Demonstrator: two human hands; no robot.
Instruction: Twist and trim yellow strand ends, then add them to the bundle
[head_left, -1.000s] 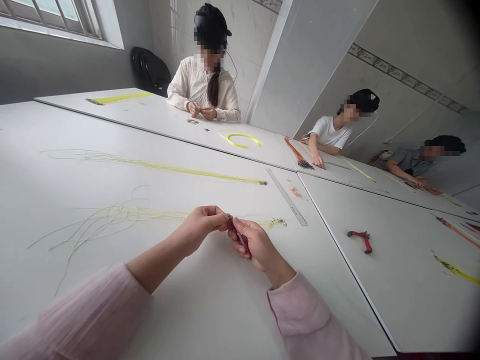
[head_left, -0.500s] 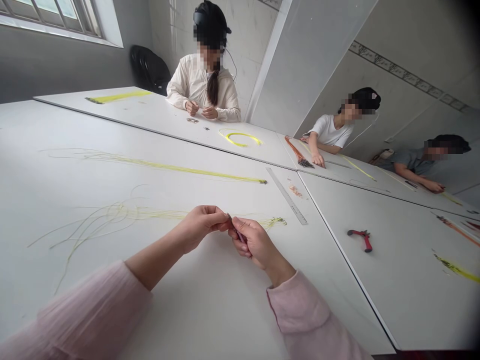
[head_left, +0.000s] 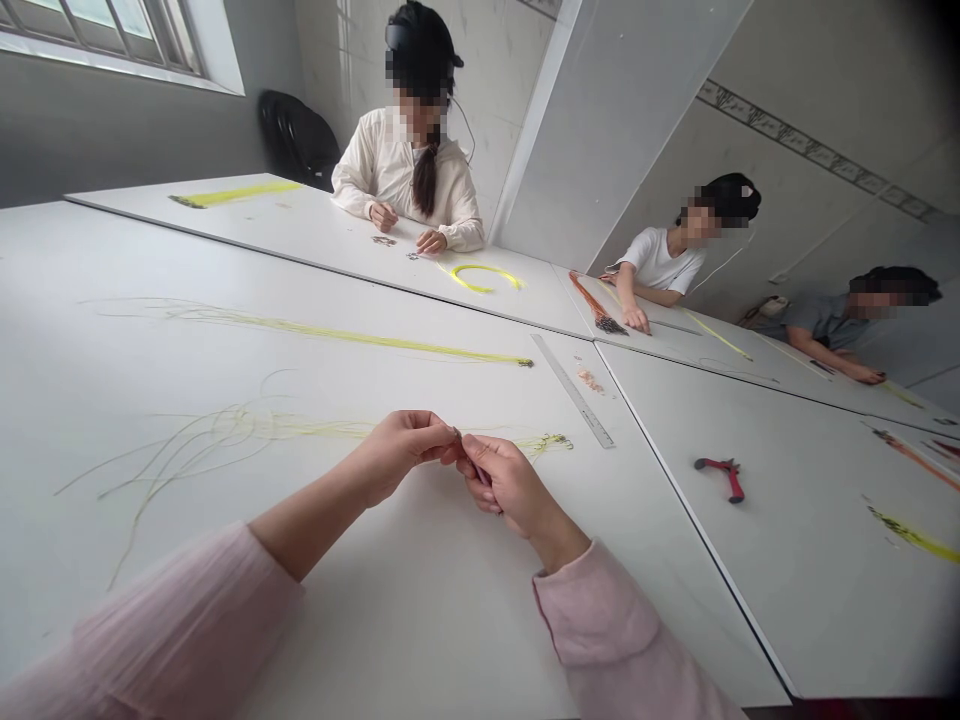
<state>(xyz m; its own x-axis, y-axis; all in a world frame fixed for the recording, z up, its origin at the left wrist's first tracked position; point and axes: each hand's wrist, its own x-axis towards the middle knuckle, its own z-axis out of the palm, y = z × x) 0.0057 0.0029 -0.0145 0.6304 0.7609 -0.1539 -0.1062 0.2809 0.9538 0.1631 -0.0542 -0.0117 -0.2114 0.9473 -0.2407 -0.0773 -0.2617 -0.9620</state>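
My hands meet above the white table (head_left: 187, 600), holding a small, slim dark-pink item (head_left: 475, 464). My right hand (head_left: 506, 477) grips most of it, so its shape is largely hidden. My left hand (head_left: 405, 453) pinches at its upper end from the other side. Just beyond my fingers lies a bundle of thin yellow wires (head_left: 300, 430), with dark tips (head_left: 551, 442) past my right hand. A longer yellow wire bundle (head_left: 337, 340) lies farther away. Neither hand touches the bundles.
A steel ruler (head_left: 574, 390) and a few orange bits (head_left: 590, 381) lie ahead. Red-handled pliers (head_left: 720, 478) sit on the adjoining table to the right. Several co-workers sit at the far tables with more wire bundles. A black chair (head_left: 298, 140) stands behind them.
My hands stay almost still around the small item. The co-worker in the cream top has moved one hand to the right, along the table.
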